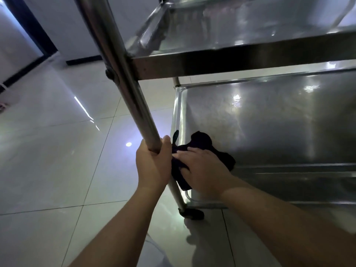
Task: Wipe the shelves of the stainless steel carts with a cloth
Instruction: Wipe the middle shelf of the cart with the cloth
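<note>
— Where was the cloth?

— I saw the dark cloth (202,149) bunched in the near-left corner of the lower shelf (269,128), its long axis running from that corner toward the shelf's middle. My right hand (204,170) lay flat on it, fingers straight.

— And the left?

— My left hand (154,164) was curled around the cart's upright post (123,79). 1 upper shelf (240,54) sat above.

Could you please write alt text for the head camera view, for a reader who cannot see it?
A person's right hand presses a dark cloth flat onto the near left corner of a steel cart's lower shelf, while the left hand grips the cart's upright post. An upper shelf crosses above, and pale floor tiles lie to the left.
</note>
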A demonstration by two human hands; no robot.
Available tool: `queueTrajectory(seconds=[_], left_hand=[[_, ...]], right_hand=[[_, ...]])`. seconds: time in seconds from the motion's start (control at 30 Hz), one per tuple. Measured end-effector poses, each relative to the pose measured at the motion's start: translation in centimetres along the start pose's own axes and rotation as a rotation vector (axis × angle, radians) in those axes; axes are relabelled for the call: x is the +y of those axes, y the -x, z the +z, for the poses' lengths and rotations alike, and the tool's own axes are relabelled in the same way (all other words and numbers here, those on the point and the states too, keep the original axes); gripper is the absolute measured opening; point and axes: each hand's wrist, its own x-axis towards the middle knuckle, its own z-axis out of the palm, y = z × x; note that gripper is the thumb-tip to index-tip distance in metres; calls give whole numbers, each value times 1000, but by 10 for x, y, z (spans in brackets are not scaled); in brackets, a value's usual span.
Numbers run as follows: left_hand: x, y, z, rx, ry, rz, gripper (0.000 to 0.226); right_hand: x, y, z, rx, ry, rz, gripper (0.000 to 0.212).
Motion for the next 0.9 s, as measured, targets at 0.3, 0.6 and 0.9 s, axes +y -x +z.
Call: queueTrajectory(seconds=[0.3,0.6,0.9], left_hand=[[-1,0,6,39,60,30,36],[-1,0,7,80,32,30,44],[0,1,12,83,105,-9,35]], right_hand=[[7,-95,8,126,-5,190,51],[132,-47,-53,256,33,546,52],[197,7,-93,343,51,921,52]])
